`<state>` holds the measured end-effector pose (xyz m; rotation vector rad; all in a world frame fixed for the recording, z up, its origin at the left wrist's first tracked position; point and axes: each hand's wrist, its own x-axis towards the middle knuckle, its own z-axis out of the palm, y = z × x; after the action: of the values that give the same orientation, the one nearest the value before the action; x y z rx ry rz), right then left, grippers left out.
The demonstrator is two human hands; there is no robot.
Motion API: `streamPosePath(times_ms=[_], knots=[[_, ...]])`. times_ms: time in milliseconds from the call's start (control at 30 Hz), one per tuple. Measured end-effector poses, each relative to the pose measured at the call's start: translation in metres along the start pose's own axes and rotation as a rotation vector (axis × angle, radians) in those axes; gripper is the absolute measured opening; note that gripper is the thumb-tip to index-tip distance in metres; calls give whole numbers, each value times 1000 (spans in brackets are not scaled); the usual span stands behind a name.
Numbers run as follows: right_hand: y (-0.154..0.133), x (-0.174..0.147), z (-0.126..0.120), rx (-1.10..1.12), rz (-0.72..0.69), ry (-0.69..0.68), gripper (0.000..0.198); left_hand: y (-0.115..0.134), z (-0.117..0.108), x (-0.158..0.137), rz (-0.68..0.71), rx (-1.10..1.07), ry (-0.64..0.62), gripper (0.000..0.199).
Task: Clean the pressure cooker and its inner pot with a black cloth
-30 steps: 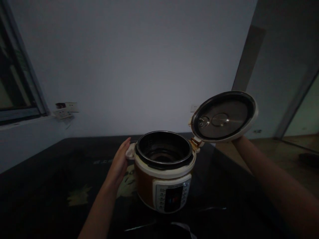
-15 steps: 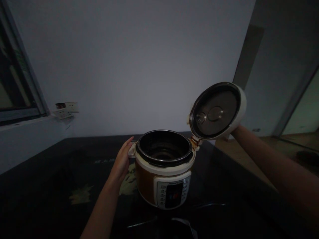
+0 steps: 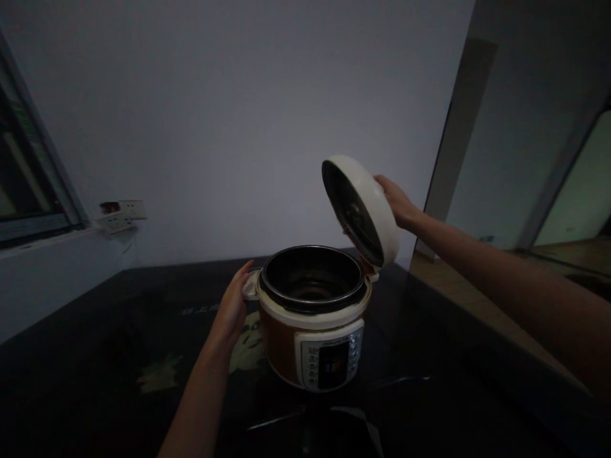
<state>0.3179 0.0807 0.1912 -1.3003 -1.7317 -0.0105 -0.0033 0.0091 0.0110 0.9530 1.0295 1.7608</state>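
Note:
An electric pressure cooker [image 3: 281, 343] with brown sides and a cream rim stands on the dark table. Its front control panel [image 3: 331, 362] has buttons and a dark display. Inside sits a dark inner pot [image 3: 310, 273], with nothing visible in it. At the cooker's left side, my left hand [image 3: 233, 306] is closed around the side handle [image 3: 251, 286]; part of the grip is hidden. The cream lid [image 3: 375, 197] tilts up steeply on its hinge at the right of the rim. My right hand [image 3: 395, 198] grips the lid's outer side, fingers partly hidden behind it.
The glossy dark table [image 3: 119, 324] carries a light leaf-like pattern. Behind it rises a plain wall [image 3: 229, 140] with sockets [image 3: 121, 213] at the left, near a window [image 3: 33, 159]. Wooden floor [image 3: 458, 286] shows beyond the table's right edge.
My right hand has swung the lid leftward and more upright, so its inner face now shows less. My left hand stays at the side handle.

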Motion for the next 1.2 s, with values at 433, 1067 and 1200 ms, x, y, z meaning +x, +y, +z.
streamPosePath(times_ms=[433,1067,1200], knots=[[-49,-24,62,-369,-385,-315,36,-1,1,2,-50,-41,35,44],[-63,-54,88,-529,-501,-426,38,-8,-4,7,-1,-68,-11,40],[-64,-54,88,-534,-511,-438,39,-7,-4,6,-14,-77,-26,41]])
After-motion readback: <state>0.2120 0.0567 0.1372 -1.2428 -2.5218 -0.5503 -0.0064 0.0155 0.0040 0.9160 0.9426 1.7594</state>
